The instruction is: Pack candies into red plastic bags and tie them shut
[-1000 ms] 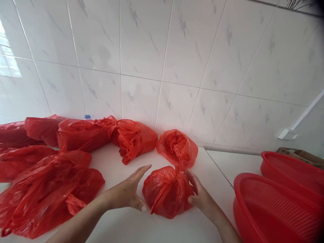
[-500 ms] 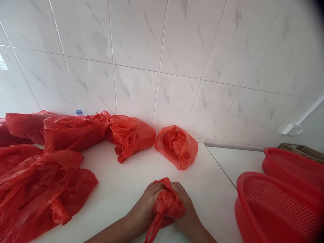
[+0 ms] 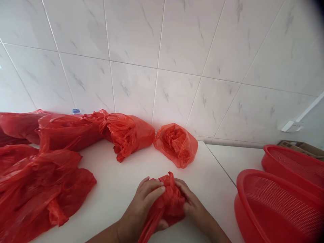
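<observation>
A crumpled red plastic bag [image 3: 170, 201] lies squeezed between both my hands on the white counter [image 3: 121, 182]. My left hand [image 3: 142, 209] presses on its left side with fingers curled over the plastic. Against its right side, my right hand [image 3: 192, 206] grips the bag too. A tail of the bag hangs down between my wrists. Just beyond, a small balled red bag [image 3: 176, 144] sits near the wall.
Several more red plastic bags [image 3: 48, 182] are heaped at the left and along the tiled wall [image 3: 162, 60], with a blue bottle cap [image 3: 76, 111] behind them. Two red mesh baskets [image 3: 275, 206] stand at the right. A white socket [image 3: 291, 126] is on the wall.
A second ago my hands were open beside a puffed bag. They closed in and crushed it small; since then the fingers have shifted slightly on it.
</observation>
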### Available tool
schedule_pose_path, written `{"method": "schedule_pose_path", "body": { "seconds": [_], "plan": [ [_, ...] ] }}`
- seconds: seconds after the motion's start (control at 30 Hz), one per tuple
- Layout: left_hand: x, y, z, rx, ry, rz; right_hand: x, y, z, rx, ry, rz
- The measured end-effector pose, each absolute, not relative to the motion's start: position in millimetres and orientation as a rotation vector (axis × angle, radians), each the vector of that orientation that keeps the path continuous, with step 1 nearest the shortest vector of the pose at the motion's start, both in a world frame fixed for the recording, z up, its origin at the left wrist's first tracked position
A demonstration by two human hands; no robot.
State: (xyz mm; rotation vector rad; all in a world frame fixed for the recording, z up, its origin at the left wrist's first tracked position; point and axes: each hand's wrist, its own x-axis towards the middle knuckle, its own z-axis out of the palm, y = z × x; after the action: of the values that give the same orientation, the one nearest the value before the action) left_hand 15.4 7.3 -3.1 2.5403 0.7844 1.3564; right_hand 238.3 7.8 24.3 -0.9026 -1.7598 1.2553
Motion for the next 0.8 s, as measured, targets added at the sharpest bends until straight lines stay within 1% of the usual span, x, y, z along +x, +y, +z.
{"method": "schedule_pose_path", "body": {
  "seconds": [0.07,0.23,0.33,0.43,0.5,0.63,0.73,0.8],
  "plan": [
    [16,5,4,2.583,0.718,1.283,243,11,21,-0.857,-1.691,1.304],
    [25,-3,18,2.666,0.549,1.086,238,15,12,-1.004,-1.638,1.196],
    [29,-5,19,2.707,0.551,0.975,232,14,12,-1.075,-1.547,1.169],
    [24,0,13,2.761,0.608,1.062,232,12,15,-1.153,-1.391,1.113],
    [17,6,9,2.784,0.740,1.173,235,12,16,-1.243,-1.286,1.075],
    [1,17,8,2.789,1.005,1.283,246,17,8,-1.490,-1.280,0.807],
    [-3,18,11,2.794,1.001,1.328,254,24,-1,-1.644,-1.316,0.628],
    [-1,17,11,2.785,0.973,1.348,260,29,-4,-1.664,-1.334,0.613]
  ]
}}
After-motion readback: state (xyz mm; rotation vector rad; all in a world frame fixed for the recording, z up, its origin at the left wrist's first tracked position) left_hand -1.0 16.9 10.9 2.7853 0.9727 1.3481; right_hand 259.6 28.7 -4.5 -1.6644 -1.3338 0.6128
